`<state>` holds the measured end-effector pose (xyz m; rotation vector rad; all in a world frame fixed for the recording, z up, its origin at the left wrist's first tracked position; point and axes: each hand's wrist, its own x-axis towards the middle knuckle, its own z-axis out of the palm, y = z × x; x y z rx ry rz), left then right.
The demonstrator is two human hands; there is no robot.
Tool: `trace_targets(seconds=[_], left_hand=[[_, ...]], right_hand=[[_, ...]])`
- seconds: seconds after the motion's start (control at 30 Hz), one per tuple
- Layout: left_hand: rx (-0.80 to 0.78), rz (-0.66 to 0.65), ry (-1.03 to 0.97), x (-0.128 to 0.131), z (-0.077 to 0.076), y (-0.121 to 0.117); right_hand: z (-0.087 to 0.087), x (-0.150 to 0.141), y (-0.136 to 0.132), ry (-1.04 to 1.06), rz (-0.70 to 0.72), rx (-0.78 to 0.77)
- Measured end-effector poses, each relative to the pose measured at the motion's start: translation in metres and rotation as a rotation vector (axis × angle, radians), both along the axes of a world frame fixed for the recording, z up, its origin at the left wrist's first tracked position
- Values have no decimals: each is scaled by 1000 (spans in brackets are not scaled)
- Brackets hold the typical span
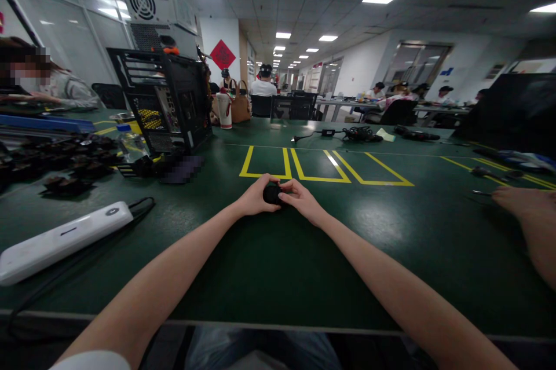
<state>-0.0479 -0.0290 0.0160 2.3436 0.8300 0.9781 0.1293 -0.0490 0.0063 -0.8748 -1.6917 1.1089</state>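
Observation:
Both of my hands meet over the green tabletop, just in front of the yellow taped boxes. Between them is a small, dark, rounded object whose kind I cannot make out. My left hand curls round its left side, thumb below and fingers above. From the right, my right hand pinches at the same object with thumb and fingertips. Part of the object is covered by my fingers.
An open black computer case stands at the back left, near a water bottle and black parts. A white device with a cord lies left. Cables lie behind the tape. Another person's hand is at right.

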Motion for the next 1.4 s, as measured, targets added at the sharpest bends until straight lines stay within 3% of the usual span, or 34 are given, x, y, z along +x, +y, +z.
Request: trace_targets(seconds=[0.4, 0.6, 0.93, 1.13, 1.4], left_hand=[[-9, 5, -26, 1, -2, 0], [20, -8, -30, 1, -1, -1], [52, 18, 3, 1, 0, -7], [126, 24, 30, 0, 0, -10], [149, 22, 44, 0, 0, -8]], right_hand=[[0, 3, 1, 16, 72, -54], [-2, 0, 1, 42, 2, -41], [2, 2, -1, -12, 45, -83], [0, 4, -3, -4, 84, -58], [1, 0, -2, 6, 30, -15]])
